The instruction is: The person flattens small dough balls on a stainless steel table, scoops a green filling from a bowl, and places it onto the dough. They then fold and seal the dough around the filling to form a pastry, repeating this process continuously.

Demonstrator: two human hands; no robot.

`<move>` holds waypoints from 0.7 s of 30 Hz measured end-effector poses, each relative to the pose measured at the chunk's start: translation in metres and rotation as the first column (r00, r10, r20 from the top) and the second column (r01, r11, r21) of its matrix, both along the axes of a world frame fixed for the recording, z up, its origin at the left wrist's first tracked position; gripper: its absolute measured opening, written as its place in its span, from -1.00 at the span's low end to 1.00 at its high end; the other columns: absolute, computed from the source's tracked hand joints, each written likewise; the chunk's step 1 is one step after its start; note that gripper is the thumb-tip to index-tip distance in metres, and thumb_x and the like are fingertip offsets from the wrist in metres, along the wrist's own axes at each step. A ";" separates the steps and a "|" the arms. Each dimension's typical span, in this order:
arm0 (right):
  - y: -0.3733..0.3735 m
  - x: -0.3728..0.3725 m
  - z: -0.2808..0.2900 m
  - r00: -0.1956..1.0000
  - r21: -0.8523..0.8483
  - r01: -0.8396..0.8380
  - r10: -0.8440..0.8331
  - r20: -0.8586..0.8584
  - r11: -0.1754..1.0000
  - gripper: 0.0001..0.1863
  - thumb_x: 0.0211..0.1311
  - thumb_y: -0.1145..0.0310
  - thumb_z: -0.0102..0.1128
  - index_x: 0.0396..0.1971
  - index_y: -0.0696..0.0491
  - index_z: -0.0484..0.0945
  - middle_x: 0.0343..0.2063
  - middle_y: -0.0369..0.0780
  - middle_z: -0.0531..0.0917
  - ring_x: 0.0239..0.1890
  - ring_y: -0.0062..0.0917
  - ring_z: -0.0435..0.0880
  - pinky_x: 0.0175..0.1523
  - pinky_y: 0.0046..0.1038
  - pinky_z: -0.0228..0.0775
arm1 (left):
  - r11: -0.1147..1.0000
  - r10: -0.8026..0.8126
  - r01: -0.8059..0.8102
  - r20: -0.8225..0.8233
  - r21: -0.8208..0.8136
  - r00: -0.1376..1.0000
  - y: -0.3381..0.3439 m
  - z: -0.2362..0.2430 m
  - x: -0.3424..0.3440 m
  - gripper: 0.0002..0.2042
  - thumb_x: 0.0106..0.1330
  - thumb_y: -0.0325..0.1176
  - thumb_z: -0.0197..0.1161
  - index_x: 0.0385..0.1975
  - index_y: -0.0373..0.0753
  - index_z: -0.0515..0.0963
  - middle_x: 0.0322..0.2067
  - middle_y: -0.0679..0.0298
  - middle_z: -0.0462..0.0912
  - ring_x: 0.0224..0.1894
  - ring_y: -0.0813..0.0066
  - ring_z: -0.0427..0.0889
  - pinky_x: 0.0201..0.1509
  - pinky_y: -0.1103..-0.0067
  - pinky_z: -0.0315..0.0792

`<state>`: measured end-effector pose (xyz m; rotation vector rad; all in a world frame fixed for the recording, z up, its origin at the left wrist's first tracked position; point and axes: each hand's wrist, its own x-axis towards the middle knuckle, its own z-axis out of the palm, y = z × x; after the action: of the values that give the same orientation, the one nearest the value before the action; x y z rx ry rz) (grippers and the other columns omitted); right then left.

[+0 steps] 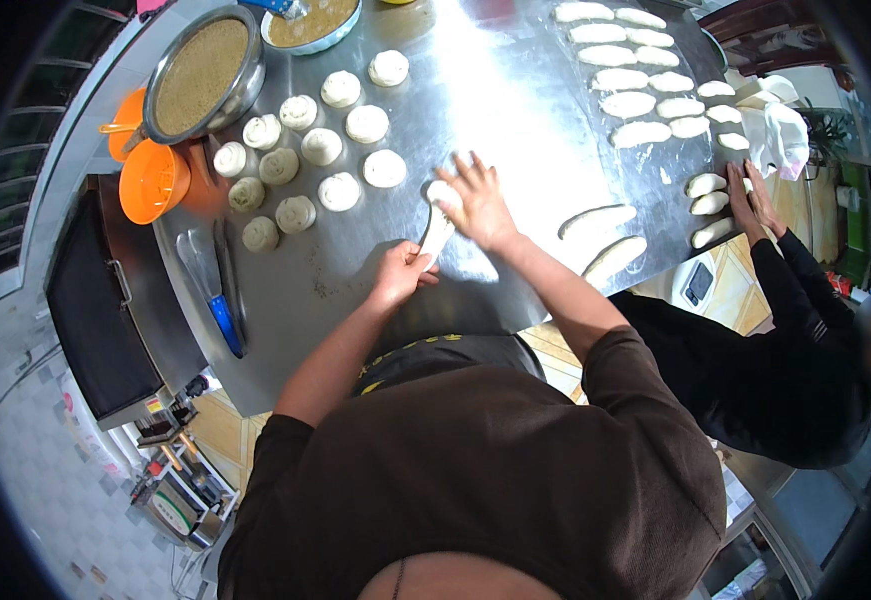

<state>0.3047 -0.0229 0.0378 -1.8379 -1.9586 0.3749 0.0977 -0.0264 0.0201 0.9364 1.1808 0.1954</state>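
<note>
A pale strip of dough (438, 236) is stretched at a slant over the metal table in front of me. My left hand (402, 274) is closed on its near end, with thumb and fingers pinching it. At the far end, my right hand (479, 204) lies with fingers spread, the palm side against the dough and partly covering its rounded tip. Beyond my hands to the left sit several coiled dough rounds (338, 192), the nearest ones just past the strip. Two long dough pieces (613, 259) rest to the right of my right forearm.
Rows of dough rolls (627, 104) lie at the far right, where a co-worker's hands (747, 205) handle more pieces. At the left are a blue-handled spatula (223, 322), orange bowls (153, 182) and a metal bowl of brownish filling (202, 78). The table's edge (500, 329) runs beside my body.
</note>
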 end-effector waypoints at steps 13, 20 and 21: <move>-0.014 -0.016 0.008 0.983 0.119 0.056 -0.034 -0.180 0.991 -0.41 0.11 0.45 0.16 0.19 0.14 0.27 0.13 0.05 0.33 0.20 -0.01 0.29 0.27 -0.12 0.18 | 0.991 0.037 -0.039 0.019 0.131 0.999 0.037 0.001 0.030 -0.88 0.31 -0.42 0.19 -0.40 -0.34 0.48 -0.49 0.22 0.64 -0.55 0.54 0.65 -0.49 0.65 0.47; -0.002 -0.004 0.004 0.948 0.051 0.128 -0.107 -0.300 0.990 -0.42 0.00 0.52 0.23 0.12 0.12 0.36 -0.01 -0.03 0.46 0.09 -0.09 0.38 0.17 -0.20 0.27 | 0.987 0.069 -0.077 0.064 0.138 0.996 0.029 0.007 0.024 -0.92 0.29 -0.49 0.17 -0.33 -0.38 0.53 -0.47 0.22 0.65 -0.48 0.53 0.67 -0.41 0.63 0.51; 0.000 0.003 0.005 0.949 0.041 0.071 -0.055 -0.312 0.997 -0.43 -0.02 0.54 0.24 0.10 0.14 0.39 -0.05 -0.04 0.49 0.05 -0.09 0.40 0.13 -0.21 0.29 | 0.986 0.055 -0.063 0.055 0.152 0.997 0.029 0.008 0.023 -0.92 0.29 -0.50 0.17 -0.33 -0.38 0.53 -0.47 0.22 0.65 -0.48 0.53 0.67 -0.41 0.62 0.51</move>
<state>0.3078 -0.0231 0.0432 -1.6876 -1.6769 0.5513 0.1211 0.0028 0.0282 1.0252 1.1592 0.3603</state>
